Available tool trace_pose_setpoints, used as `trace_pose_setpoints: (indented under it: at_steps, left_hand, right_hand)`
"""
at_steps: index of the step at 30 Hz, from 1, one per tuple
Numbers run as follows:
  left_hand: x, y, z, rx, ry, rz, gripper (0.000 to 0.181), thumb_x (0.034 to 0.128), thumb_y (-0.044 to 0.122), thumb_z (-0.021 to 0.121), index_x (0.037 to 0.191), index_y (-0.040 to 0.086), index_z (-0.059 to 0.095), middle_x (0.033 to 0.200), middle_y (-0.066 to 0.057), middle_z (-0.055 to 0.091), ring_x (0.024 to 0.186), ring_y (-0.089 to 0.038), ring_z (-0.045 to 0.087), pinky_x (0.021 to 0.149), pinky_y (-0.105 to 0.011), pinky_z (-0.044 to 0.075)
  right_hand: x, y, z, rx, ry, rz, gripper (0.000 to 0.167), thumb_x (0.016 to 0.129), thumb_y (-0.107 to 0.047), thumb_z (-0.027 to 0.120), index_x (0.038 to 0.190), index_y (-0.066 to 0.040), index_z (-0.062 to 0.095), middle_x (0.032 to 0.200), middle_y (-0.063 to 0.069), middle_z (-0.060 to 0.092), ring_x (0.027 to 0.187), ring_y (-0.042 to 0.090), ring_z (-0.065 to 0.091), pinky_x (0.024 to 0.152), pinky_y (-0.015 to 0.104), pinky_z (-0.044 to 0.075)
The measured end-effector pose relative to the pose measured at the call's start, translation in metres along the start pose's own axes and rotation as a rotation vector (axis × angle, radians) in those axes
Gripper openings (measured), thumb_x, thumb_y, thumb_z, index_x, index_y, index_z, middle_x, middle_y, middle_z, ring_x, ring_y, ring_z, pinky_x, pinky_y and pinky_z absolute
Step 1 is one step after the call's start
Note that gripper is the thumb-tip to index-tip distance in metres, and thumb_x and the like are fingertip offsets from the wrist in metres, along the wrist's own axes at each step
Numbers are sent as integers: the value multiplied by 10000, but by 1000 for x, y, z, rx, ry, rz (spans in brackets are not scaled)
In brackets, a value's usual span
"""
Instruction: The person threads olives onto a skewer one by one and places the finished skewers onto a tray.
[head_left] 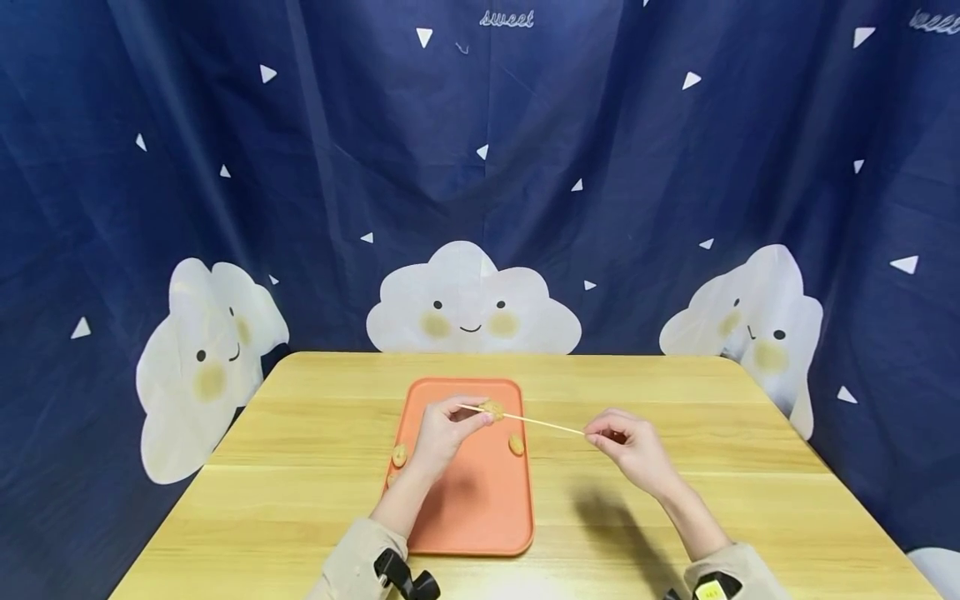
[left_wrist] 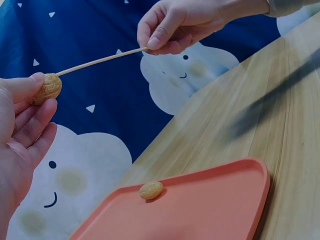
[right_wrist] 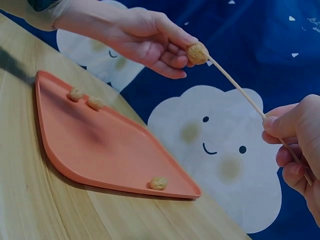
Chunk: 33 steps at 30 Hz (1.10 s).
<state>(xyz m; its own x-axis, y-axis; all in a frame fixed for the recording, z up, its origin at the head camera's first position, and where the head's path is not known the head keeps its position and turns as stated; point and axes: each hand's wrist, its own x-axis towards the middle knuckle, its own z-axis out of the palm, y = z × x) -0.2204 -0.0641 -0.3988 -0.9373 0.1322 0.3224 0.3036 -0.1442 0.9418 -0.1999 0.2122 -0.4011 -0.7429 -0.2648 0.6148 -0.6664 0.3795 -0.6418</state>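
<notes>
A blue curtain (head_left: 555, 108) hung at the frame's top. A white cloud (head_left: 471, 287) smiled mid-frame. A wooden table (head_left: 300, 475) filled the bottom.

Above and to the left of the salmon-pink tray (left_wrist: 215, 200), the left hand (left_wrist: 20, 135) pinches a crinkled, golden-brown ball (left_wrist: 48, 89). A thin wooden skewer (left_wrist: 102, 60) runs from that ball to the right hand (left_wrist: 175, 27), higher than the tray, whose fingers pinch it. A second ball (left_wrist: 151, 190) lies on the tray, by its far rim. Behind the tray hangs a navy curtain (left_wrist: 90, 30) with smiling white clouds (left_wrist: 95, 152).
</notes>
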Motion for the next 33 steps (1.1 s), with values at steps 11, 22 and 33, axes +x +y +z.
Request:
trace_pose_setpoints:
  at_steps: [11,22,33]
  left_hand:
    - [-1,-3,2,-65,22,-42,283,762,-43,707,1021,-136,639,818,-88,692,726,-126,659,760,-311,544]
    - [-5,-9,6,-76,39,-84,259,764,-38,707,1004,-122,653,820,-90,692,713,-136,657,769,-314,541]
    - [-7,-13,11,-82,28,-49,250,763,-55,701,998,-128,654,854,-198,678,701,-138,659,757,-330,546]
  right_hand:
    - [3,-19,2,9,-11,12,210,741,182,645,775,-25,661,735,93,610,580,54,445,448,201,379]
    - [5,-33,5,19,-21,19,190,739,173,653,770,-14,662,729,136,614,583,63,452,453,198,385]
    - [6,-36,10,21,-36,30,179,749,158,654,781,-18,668,736,119,617,594,58,461,464,197,401]
